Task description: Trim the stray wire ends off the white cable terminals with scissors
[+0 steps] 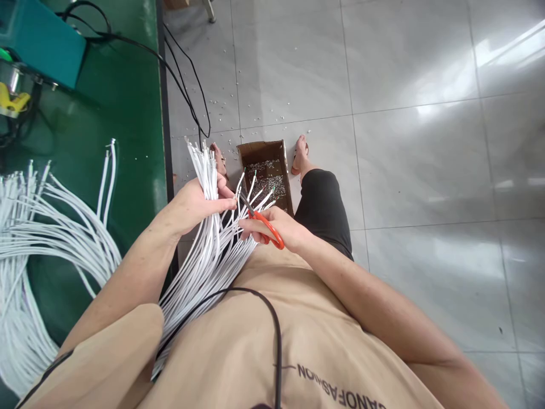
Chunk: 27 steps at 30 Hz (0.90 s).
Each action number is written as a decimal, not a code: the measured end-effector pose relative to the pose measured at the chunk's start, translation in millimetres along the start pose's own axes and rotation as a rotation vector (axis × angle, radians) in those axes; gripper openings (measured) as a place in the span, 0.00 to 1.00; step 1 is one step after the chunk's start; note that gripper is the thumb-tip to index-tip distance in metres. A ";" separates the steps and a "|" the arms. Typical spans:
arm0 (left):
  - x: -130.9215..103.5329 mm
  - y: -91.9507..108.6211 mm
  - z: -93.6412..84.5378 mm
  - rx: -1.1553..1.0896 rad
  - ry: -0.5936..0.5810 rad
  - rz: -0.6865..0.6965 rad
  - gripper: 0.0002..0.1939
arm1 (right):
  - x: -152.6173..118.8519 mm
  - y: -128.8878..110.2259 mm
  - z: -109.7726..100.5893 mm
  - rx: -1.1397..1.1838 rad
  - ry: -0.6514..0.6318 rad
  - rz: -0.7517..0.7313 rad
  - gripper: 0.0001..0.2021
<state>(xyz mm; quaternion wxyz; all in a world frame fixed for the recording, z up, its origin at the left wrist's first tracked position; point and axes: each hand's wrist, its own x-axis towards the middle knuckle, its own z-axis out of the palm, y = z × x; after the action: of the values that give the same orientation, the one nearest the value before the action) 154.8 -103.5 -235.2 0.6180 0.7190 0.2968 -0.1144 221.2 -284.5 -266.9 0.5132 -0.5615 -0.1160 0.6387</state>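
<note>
My left hand is closed around a thick bundle of white cables, whose stripped ends stick up above my fingers. Between its thumb and fingertips it also pinches the end of one cable. My right hand grips scissors with red handles. Their dark blades point up and left, close to my left thumb and that cable end. More white cables fan out under the scissors, some with green tips. The lower part of the bundle lies across my lap and against my shirt.
A cardboard box holding small cut scraps stands on the floor between my feet. Scraps dot the tiles beside it. At left, a green table bears another pile of white cables and a teal machine. Black cords hang over its edge.
</note>
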 end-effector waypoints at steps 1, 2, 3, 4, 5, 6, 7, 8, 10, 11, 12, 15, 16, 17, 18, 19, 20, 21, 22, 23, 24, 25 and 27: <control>0.0 -0.4 0.4 0.008 0.010 0.006 0.19 | 0.4 1.9 0.9 0.039 -0.014 0.003 0.20; 0.0 -0.7 0.7 0.012 0.018 0.012 0.19 | 1.0 3.9 1.8 0.064 -0.021 0.002 0.21; 0.1 -0.9 1.0 0.015 0.022 0.017 0.19 | 1.6 5.8 2.6 0.078 -0.029 0.000 0.21; 0.2 -1.1 1.1 0.017 0.022 0.020 0.19 | 2.3 7.3 3.2 0.083 -0.033 -0.002 0.21; 0.3 -1.2 1.1 0.018 0.021 0.022 0.18 | 2.9 8.5 3.7 0.081 -0.035 -0.003 0.20; 0.5 -1.1 1.0 0.017 0.019 0.024 0.18 | 3.4 9.4 3.9 0.078 -0.036 -0.002 0.20; 0.7 -1.1 0.8 0.015 0.015 0.025 0.18 | 3.7 10.0 4.1 0.078 -0.037 -0.001 0.20; 0.9 -1.0 0.7 0.011 0.011 0.025 0.18 | 3.9 10.3 4.2 0.082 -0.036 -0.001 0.20; 1.3 -0.7 0.4 0.003 0.006 0.026 0.18 | 4.1 10.8 4.8 0.101 -0.037 -0.008 0.20; 1.3 -0.5 0.4 0.002 0.007 0.026 0.18 | 4.0 10.9 5.4 0.112 -0.037 -0.014 0.21; 1.3 -0.2 0.4 0.003 0.010 0.026 0.19 | 3.9 11.1 6.1 0.120 -0.035 -0.018 0.21; 1.0 1.0 0.8 -0.009 0.005 0.010 0.19 | 3.1 11.1 9.0 0.148 -0.028 -0.026 0.21; 0.9 1.5 1.1 -0.022 -0.004 0.000 0.19 | 2.6 10.9 10.0 0.160 -0.027 -0.028 0.21; 0.7 2.1 1.4 -0.037 -0.016 -0.009 0.19 | 2.0 10.6 10.9 0.172 -0.026 -0.031 0.21; 0.6 2.7 1.6 -0.050 -0.024 -0.017 0.20 | 1.3 10.1 11.6 0.181 -0.026 -0.034 0.21; 0.5 3.3 1.9 -0.059 -0.027 -0.021 0.20 | 0.6 9.6 12.2 0.186 -0.024 -0.035 0.20; 0.4 3.9 2.2 -0.066 -0.025 -0.024 0.20 | -0.2 9.1 12.7 0.185 -0.022 -0.031 0.20; 0.3 4.4 2.4 -0.071 -0.022 -0.027 0.20 | -0.9 8.6 13.0 0.182 -0.021 -0.027 0.20; 0.2 4.8 2.6 -0.075 -0.020 -0.031 0.20 | -1.7 8.2 13.3 0.179 -0.022 -0.021 0.20; 0.2 4.9 2.7 -0.078 -0.020 -0.034 0.20 | -2.3 7.8 13.4 0.178 -0.025 -0.017 0.20; 0.1 4.9 2.6 -0.081 -0.021 -0.036 0.20 | -2.8 7.5 13.5 0.177 -0.030 -0.014 0.20; 0.2 4.7 2.5 -0.083 -0.022 -0.036 0.20 | -3.2 7.2 13.6 0.176 -0.034 -0.012 0.20; 0.3 3.7 2.1 -0.083 -0.026 -0.027 0.20 | -3.5 6.7 13.6 0.171 -0.034 -0.007 0.20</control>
<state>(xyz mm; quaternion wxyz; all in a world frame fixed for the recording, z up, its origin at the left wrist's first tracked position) 157.6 -105.6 -232.7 0.6495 0.6871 0.3029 -0.1195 205.8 -284.4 -264.9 0.5595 -0.5045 -0.0716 0.6537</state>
